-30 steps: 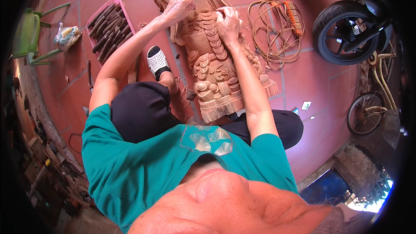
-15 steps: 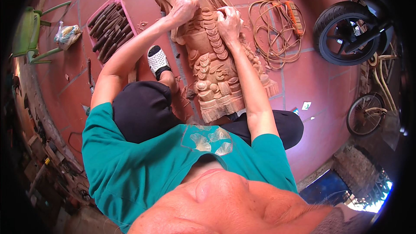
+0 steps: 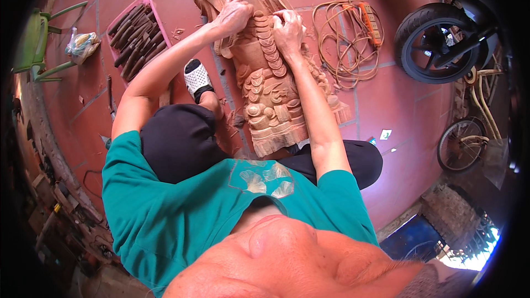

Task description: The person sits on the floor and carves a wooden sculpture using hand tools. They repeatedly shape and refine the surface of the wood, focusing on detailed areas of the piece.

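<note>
A carved wooden statue [image 3: 262, 85], reddish brown with coin-like discs and rounded shapes in relief, lies lengthwise on the floor in front of me. My left hand [image 3: 234, 15] rests on its upper left part, fingers curled down against the wood. Across from it, my right hand [image 3: 288, 29] bends over the right side of the disc strand, its fingers drawn together near the top discs. Whatever is under the fingers of either hand is hidden or too small to name. The statue's far end runs out of the picture at the top.
On the left, a pink basket [image 3: 164, 27] holds many dark-handled tools, beside a tied plastic bag [image 3: 83, 45] and a green chair [image 3: 36, 47]. To the right lie a coiled cord [image 3: 331, 49] and an orange power strip [image 3: 371, 24], near a motorbike wheel [image 3: 436, 42]. Wood chips litter the floor.
My left hand has shifted slightly toward me along the statue. The right hand stays at nearly the same spot by the discs. The whole view has drifted a little.
</note>
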Motion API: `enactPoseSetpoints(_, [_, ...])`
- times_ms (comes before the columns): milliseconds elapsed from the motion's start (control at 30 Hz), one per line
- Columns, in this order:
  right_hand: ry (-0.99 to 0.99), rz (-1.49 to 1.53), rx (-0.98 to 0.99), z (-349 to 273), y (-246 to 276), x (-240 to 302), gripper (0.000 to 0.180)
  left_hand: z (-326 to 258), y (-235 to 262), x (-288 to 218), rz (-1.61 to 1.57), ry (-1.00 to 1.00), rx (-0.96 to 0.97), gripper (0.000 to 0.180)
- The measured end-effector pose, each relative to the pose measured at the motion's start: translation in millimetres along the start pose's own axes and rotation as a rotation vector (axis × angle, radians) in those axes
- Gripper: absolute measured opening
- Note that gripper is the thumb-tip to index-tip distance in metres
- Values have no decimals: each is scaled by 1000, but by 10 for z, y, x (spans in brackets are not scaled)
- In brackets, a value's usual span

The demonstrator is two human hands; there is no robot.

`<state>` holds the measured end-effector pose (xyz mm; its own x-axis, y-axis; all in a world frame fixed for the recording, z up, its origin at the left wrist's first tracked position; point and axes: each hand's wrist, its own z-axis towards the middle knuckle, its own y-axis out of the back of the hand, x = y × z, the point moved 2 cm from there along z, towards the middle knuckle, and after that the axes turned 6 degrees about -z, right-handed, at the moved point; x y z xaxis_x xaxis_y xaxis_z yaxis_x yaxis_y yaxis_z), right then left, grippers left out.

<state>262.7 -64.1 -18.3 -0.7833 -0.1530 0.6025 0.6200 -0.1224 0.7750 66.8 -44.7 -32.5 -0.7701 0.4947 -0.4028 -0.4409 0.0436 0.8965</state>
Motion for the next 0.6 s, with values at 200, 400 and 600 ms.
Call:
enactPoseSetpoints(200, [11, -15, -4, 15, 8, 8, 17, 206, 130, 95, -112, 139, 178, 14])
enactPoseSetpoints(400, [17, -17, -2, 9, -14, 32, 16, 101, -31, 54, 11, -12, 23, 11])
enactPoseSetpoints(600, [-1, 17, -1, 2, 10, 25, 16, 63, 266, 208, -716, 396, 100, 15])
